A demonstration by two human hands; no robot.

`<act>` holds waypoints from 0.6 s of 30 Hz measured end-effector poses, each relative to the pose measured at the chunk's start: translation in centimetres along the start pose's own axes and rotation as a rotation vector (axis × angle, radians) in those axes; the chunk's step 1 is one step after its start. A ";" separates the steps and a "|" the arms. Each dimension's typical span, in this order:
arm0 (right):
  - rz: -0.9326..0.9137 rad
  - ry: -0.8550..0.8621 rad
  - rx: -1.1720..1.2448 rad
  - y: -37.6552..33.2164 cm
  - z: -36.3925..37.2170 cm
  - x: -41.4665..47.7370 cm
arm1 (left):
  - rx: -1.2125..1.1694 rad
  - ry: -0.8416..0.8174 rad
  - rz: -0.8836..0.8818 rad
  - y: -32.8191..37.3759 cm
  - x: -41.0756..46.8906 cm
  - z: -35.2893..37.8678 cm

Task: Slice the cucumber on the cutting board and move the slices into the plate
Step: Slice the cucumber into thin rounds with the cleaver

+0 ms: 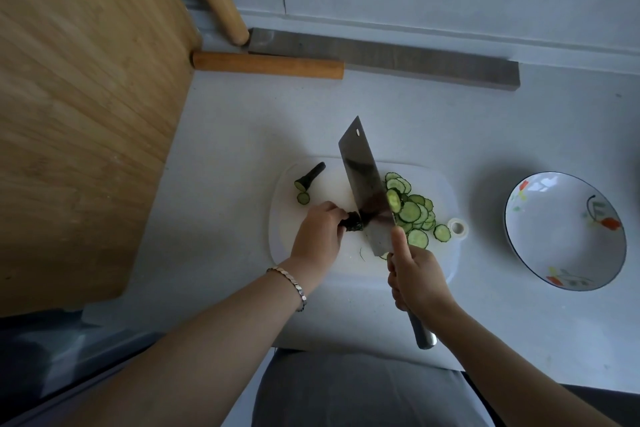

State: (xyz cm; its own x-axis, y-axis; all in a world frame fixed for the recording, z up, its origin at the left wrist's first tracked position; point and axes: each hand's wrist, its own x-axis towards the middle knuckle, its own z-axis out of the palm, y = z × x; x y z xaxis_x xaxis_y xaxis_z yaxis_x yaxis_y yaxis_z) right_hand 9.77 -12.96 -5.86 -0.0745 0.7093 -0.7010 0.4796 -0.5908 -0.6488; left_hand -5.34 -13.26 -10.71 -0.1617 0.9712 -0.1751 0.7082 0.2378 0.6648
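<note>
Cucumber end [353,221] inside curled left hand [318,232], one cleaver [362,180] inside clenched right hand [417,276], one plate [561,243]

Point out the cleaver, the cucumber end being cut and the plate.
cleaver [362,177], head view, middle of the blade's flat.
cucumber end [355,225], head view, dark skin right beside the blade.
plate [554,239], head view, bare white inside.

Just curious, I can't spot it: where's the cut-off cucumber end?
In the head view, the cucumber end lies on the cutting board, far left corner, left of the cleaver.
</note>
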 end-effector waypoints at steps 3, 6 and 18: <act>-0.007 0.004 -0.025 0.2 0.3 0.3 | 0.010 -0.001 0.003 0.0 0.1 -0.1; -0.046 0.038 -0.084 0.6 0.6 0.6 | 0.027 -0.005 0.021 0.0 0.1 -0.1; 0.017 0.075 -0.051 2.1 2.3 1.9 | 0.029 0.010 0.033 0.3 0.2 -0.2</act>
State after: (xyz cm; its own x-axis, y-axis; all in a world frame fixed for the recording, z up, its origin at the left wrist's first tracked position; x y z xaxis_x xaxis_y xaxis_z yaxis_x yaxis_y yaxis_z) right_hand 8.61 -13.78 -9.22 -0.0009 0.7269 -0.6867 0.5239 -0.5846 -0.6195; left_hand -5.29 -13.04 -10.40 -0.1443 0.9787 -0.1462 0.7327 0.2050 0.6489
